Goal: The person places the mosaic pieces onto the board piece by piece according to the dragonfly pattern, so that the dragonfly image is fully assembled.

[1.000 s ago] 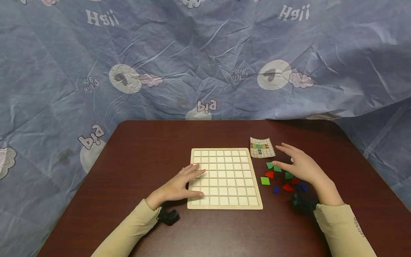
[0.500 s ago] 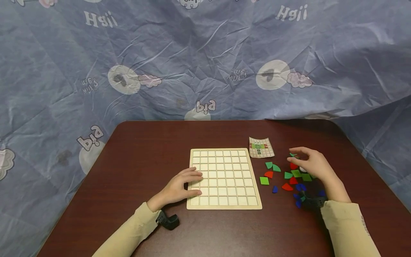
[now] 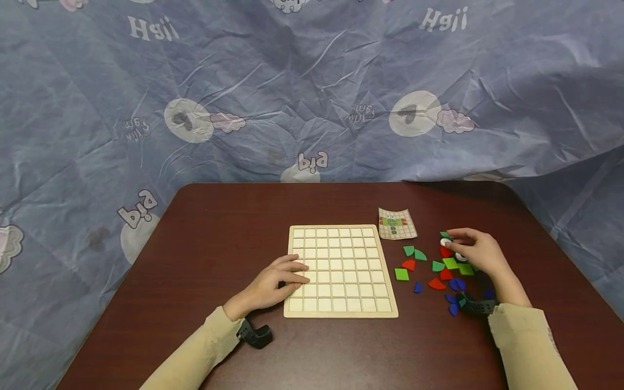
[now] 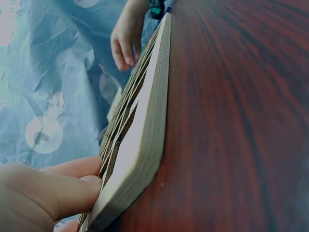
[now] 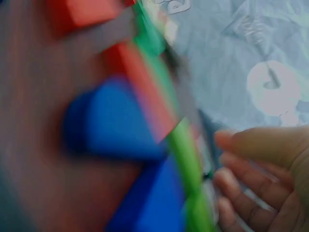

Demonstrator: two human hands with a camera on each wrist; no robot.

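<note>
My left hand (image 3: pixel 275 284) rests on the left side of a pale wooden grid board (image 3: pixel 341 313), its fingers extended over the squares. Close up in the left wrist view, thumb and fingers touch the edge of the board (image 4: pixel 145 135). To the right, my right hand (image 3: pixel 482 252) is bent over a pile of flat coloured pieces. Its thumb and index finger are at a white round piece (image 3: pixel 444 242); whether they pinch it I cannot tell. Beside the fingertips lies a green piece (image 3: pixel 445 235). The right wrist view is blurred, with a blue piece (image 5: pixel 120 121) near the camera.
A paper pattern card (image 3: pixel 397 225) lies beyond the board's right corner. Several green, red and blue pieces are scattered between board and right hand, including a light green square (image 3: pixel 402 274) and a red wedge (image 3: pixel 436 284). A blue printed cloth (image 3: pixel 292 97) hangs behind the dark table (image 3: pixel 234 216).
My right hand has moved right to the pile, its thumb and index now at the white round piece. The left hand stays on the board, its thumb drawn nearer the fingers.
</note>
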